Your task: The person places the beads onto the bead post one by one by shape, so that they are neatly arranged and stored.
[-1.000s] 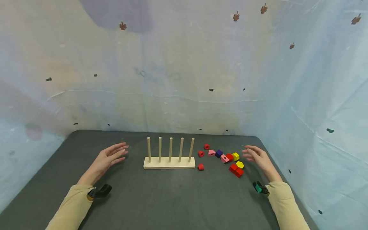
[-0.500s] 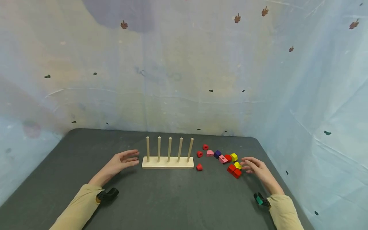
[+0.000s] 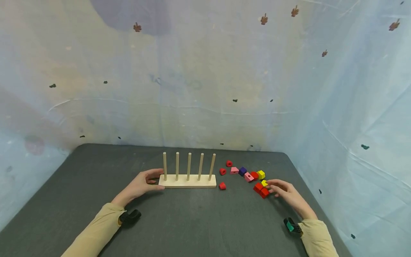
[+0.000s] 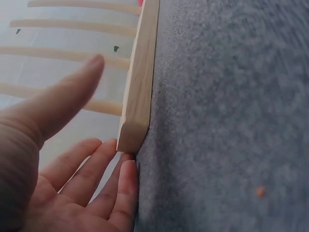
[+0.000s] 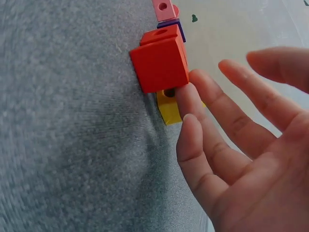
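Note:
A pale wooden stand (image 3: 187, 184) with several upright pegs sits on the dark table. My left hand (image 3: 141, 184) is at its left end, fingers loosely bent. In the left wrist view, fingertips (image 4: 112, 143) meet or nearly meet the end of the base, and the thumb (image 4: 72, 99) is raised apart from it. On the right, my right hand (image 3: 289, 194) is beside two red cubes (image 3: 261, 190) and a yellow bead (image 3: 264, 183). Seen from the right wrist, its fingers are spread with nothing gripped; one fingertip overlaps a red cube (image 5: 161, 65), and contact is hard to tell.
Between the stand and the right hand lie small red beads (image 3: 222, 186), pink beads (image 3: 248, 177), a dark purple bead (image 3: 242, 171) and another yellow bead (image 3: 261, 174). A pale patterned sheet (image 3: 192, 71) hangs behind the table (image 3: 192, 228) and along its right side.
My left hand has moved right to the end of the stand. My right hand has come down and slightly left, to the red cubes and near yellow bead. The beads stay put.

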